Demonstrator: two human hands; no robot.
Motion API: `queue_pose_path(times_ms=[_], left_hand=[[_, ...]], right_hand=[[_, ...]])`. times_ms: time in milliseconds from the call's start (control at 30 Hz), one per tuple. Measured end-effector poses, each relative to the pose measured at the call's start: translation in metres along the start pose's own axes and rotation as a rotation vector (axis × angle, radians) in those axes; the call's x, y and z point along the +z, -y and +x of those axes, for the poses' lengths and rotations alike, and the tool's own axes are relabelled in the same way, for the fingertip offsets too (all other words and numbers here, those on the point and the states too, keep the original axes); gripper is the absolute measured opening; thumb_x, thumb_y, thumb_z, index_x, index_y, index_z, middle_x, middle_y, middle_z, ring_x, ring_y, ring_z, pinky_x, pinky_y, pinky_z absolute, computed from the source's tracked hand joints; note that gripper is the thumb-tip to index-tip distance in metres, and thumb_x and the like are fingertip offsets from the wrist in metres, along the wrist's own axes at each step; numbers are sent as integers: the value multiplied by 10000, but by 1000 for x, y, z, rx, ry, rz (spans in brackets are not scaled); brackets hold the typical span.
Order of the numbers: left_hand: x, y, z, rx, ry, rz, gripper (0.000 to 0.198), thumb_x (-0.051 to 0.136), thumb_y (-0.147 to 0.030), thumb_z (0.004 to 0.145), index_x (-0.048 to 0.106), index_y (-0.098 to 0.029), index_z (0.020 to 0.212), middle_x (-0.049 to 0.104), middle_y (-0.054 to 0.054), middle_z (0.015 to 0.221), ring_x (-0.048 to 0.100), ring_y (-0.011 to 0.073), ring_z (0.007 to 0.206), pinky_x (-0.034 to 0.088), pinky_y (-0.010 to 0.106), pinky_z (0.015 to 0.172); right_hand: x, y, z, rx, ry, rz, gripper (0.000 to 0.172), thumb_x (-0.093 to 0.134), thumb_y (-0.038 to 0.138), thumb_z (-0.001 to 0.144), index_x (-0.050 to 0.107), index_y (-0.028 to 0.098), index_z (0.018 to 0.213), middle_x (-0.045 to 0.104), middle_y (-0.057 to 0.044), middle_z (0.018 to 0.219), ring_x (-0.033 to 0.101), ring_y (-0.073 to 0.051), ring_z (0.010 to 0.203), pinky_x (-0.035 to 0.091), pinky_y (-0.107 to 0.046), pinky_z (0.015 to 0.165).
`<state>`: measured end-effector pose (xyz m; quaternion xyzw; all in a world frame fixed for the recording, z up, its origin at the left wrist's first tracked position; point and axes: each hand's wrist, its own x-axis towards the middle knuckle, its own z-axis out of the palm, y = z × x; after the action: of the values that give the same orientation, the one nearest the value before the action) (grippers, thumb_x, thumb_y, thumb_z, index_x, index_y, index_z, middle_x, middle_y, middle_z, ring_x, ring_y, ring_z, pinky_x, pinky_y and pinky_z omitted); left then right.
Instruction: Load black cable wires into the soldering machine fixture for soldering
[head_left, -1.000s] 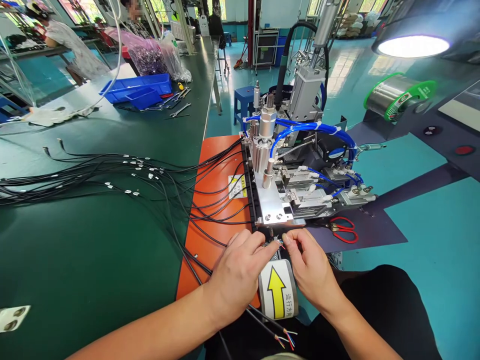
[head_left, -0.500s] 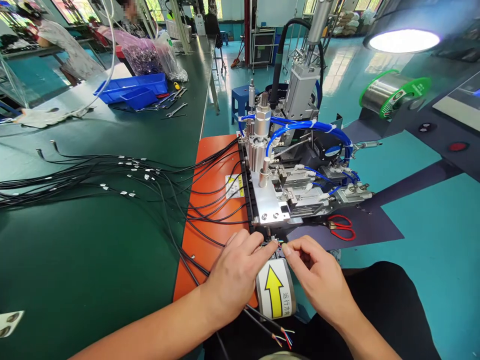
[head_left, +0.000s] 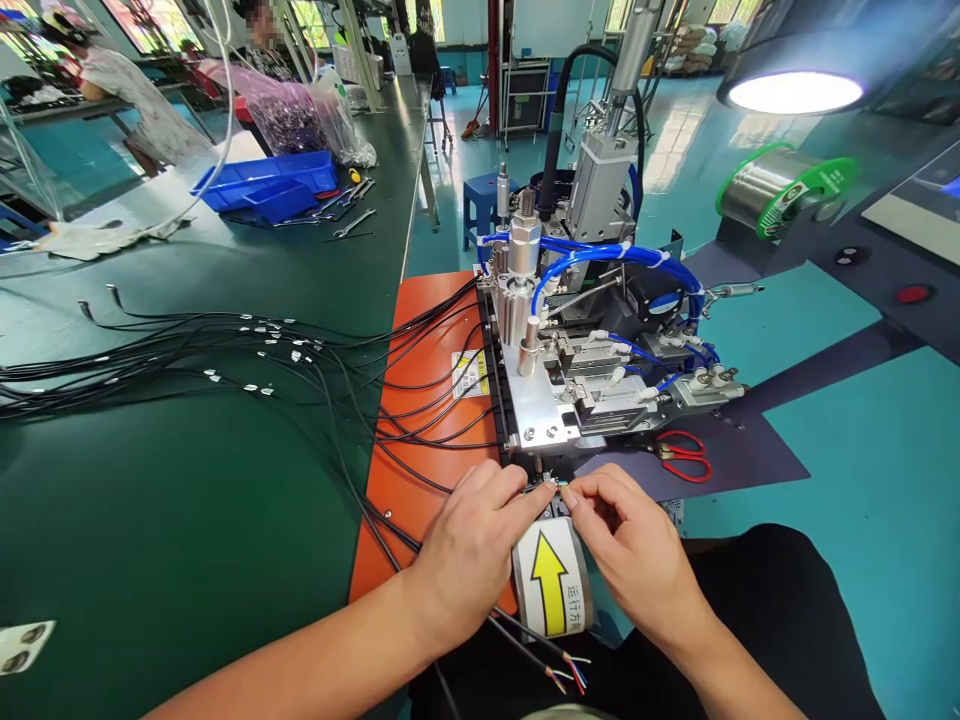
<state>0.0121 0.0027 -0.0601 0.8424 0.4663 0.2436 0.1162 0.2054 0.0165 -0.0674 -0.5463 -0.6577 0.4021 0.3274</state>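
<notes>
Fingertips of both hands meet at the front of a metal pneumatic machine (head_left: pixel 536 400), just above a roller-like part with a yellow arrow label (head_left: pixel 551 580). My left hand (head_left: pixel 476 535) is closed, thumb and index finger pressed on a black cable's end, mostly hidden under the fingers. Thin coloured wires (head_left: pixel 557 487) show between the two hands. My right hand (head_left: pixel 634 540) pinches their tips between thumb and forefinger. Below my left wrist hang two more black cables (head_left: pixel 525 640), their coloured wire ends (head_left: pixel 576 675) bare and splayed.
Many black cables (head_left: pixel 180 335) with white tags lie across the green table (head_left: pixel 187 540) and the orange plate (head_left: pixel 420 330). Red-handled scissors (head_left: pixel 684 457) rest right of the machine. A solder spool (head_left: pixel 784 190) and a lit lamp (head_left: pixel 795 92) are at upper right. Blue bins (head_left: pixel 270 180) and wrenches stand behind.
Both hands stay at the same spot. My right fingers have shifted very slightly up and left at the wires; the camera view has moved a little.
</notes>
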Motion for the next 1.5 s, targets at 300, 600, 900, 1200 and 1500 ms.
queue_pose_path(times_ms=[300, 600, 900, 1200, 1500], left_hand=[[0, 0, 0, -3, -6, -5, 289, 451, -151, 990, 634, -157, 1213, 603, 86, 940, 500, 208, 809, 489, 345, 699], [1, 0, -1, -15, -16, -28, 276, 452, -168, 999, 643, -175, 1199, 606, 85, 958, 517, 199, 835, 505, 347, 723], [3, 1, -2, -7, -40, -57, 240, 484, -149, 983, 643, -162, 1162, 613, 87, 979, 525, 202, 852, 506, 348, 745], [4, 1, -2, -12, -20, -52, 245, 475, -149, 989, 637, -162, 1173, 613, 82, 977, 520, 205, 859, 486, 348, 748], [6, 2, -2, -2, -36, -39, 262, 477, -163, 991, 631, -164, 1203, 608, 81, 968, 514, 204, 843, 477, 347, 734]], right_hand=[[-1, -5, 4, -142, -16, -78, 183, 513, 291, 991, 604, 216, 851, 560, -27, 849, 545, -172, 761, 430, -305, 681], [1, -7, 5, -175, -29, -126, 177, 483, 268, 999, 576, 219, 856, 549, -32, 850, 539, -189, 792, 428, -320, 718], [-3, -2, 11, -217, -60, -144, 179, 521, 267, 989, 659, 215, 1090, 602, -48, 929, 593, -191, 850, 467, -313, 765], [4, 2, 20, -258, -31, -144, 143, 548, 229, 972, 678, 203, 917, 600, -37, 844, 584, -180, 787, 457, -306, 716], [4, -5, 17, -212, -76, -143, 161, 539, 258, 981, 654, 206, 881, 590, -26, 841, 578, -170, 777, 451, -297, 718]])
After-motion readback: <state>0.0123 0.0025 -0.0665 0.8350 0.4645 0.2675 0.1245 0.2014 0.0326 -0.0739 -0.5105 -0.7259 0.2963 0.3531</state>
